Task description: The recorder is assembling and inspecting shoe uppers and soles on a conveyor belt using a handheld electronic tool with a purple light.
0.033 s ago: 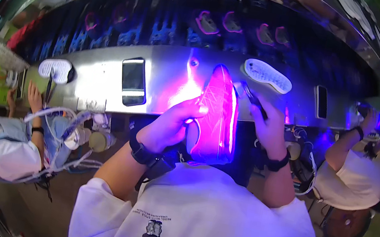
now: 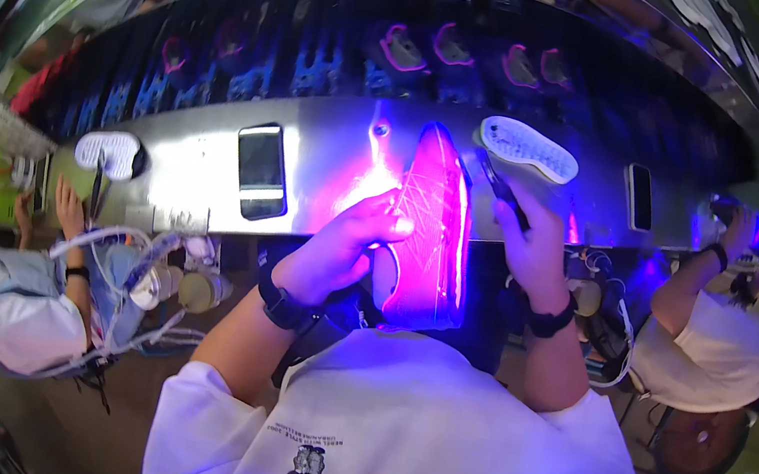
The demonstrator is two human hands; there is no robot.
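From where I stand, the pink shoe upper (image 2: pixel 429 246) is held toe-away over the near edge of the tabletop (image 2: pixel 336 138). The left hand (image 2: pixel 338 240) has its fingers pinching the upper's left side, thumb on top; the right hand (image 2: pixel 533 244) has its fingers closed round a dark-handled tool (image 2: pixel 504 190), its tip just beside the upper's right edge. I can't tell whether they touch. I'd say a firm left pinch, a light tool grip and an angle that follows the edge serve best here.

Counting: one upper in hand, one tool, two phones (image 2: pixel 262 171), one on either side of the upper, and two white soles (image 2: pixel 529 150), one just right of its toe, one well left. Beyond it, four pink-edged pieces (image 2: pixel 404 52) show clearly.
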